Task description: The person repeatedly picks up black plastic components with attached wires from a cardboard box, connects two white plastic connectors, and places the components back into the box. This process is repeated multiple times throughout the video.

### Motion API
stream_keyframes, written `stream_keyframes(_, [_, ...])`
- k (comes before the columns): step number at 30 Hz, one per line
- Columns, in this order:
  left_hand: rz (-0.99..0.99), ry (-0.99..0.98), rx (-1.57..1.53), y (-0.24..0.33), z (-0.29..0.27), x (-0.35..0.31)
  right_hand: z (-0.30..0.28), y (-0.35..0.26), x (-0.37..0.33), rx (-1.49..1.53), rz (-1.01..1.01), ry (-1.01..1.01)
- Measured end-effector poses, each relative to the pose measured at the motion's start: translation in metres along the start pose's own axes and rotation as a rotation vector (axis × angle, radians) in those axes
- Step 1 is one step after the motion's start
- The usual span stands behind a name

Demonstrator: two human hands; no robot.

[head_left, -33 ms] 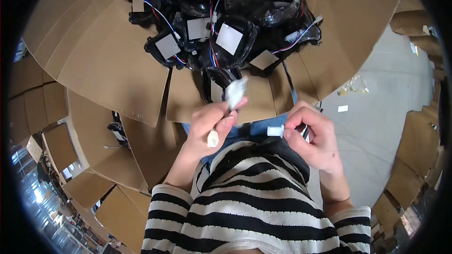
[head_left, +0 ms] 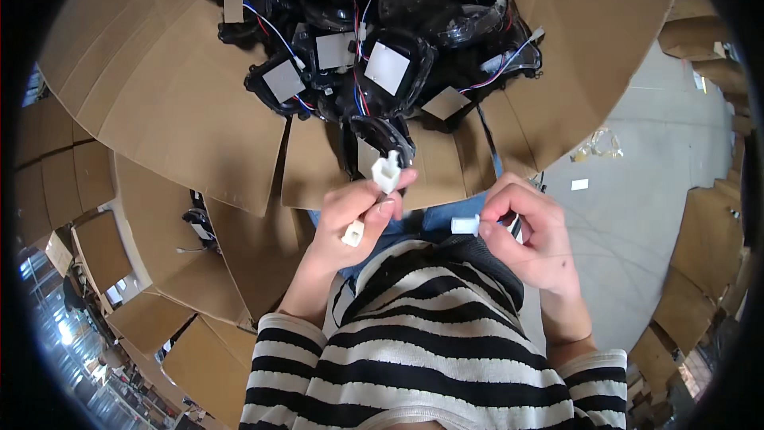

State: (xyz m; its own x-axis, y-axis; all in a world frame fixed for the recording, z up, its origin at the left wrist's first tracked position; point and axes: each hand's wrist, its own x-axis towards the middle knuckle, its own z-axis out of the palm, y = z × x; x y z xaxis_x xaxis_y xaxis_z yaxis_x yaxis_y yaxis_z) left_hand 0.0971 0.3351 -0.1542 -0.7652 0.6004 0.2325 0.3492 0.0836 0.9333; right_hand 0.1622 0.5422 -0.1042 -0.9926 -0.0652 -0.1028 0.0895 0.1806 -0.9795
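My left hand (head_left: pixel 356 211) is closed around dark wiring. A larger white plastic connector (head_left: pixel 387 173), its hollow end showing, pokes out above the fingers. Below them a smaller off-white connector (head_left: pixel 352 233) juts out at the heel of the thumb. To the right, my right hand (head_left: pixel 527 227) pinches a pale bluish-white connector (head_left: pixel 465 225) between thumb and forefinger, pointing left toward the other hand. The connectors of the two hands are apart. Dark wires behind my right fingers are mostly hidden.
Ahead, an open cardboard box (head_left: pixel 199 127) holds several black lamp-like units (head_left: pixel 387 66) with pale square labels and coloured wires. Another carton (head_left: pixel 171 215) at the left contains a dark part. On the grey floor (head_left: pixel 613 215) at right lie a white paper piece (head_left: pixel 579 185) and a clear plastic bag (head_left: pixel 598 143).
The larger white connector in my left hand, blurred before, has tipped down slightly so that its hollow end shows. The smaller connector there has turned a little. My right hand stays put.
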Motion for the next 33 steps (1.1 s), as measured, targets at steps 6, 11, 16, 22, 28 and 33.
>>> stream_keyframes(6, [-0.357, 0.167, -0.370, 0.017, 0.002, -0.012, -0.003, -0.005, 0.002, 0.024, -0.030, -0.070])
stream_keyframes(11, [-0.096, 0.030, -0.298, 0.009, -0.006, -0.015, -0.004, -0.004, 0.003, 0.033, -0.073, -0.101])
stream_keyframes(16, [-0.144, -0.136, -0.531, 0.006, -0.014, -0.018, -0.007, -0.005, 0.009, 0.007, -0.179, -0.143])
stream_keyframes(22, [-0.179, -0.205, -0.644, 0.004, -0.009, -0.019, -0.005, -0.009, 0.012, 0.008, -0.229, -0.186])
stream_keyframes(28, [-0.241, -0.232, -0.677, 0.005, -0.008, -0.021, -0.001, -0.008, 0.008, -0.064, -0.263, -0.189])
stream_keyframes(33, [-0.388, -0.285, -0.709, 0.010, -0.010, -0.019, 0.004, -0.010, 0.006, -0.318, -0.323, -0.109])
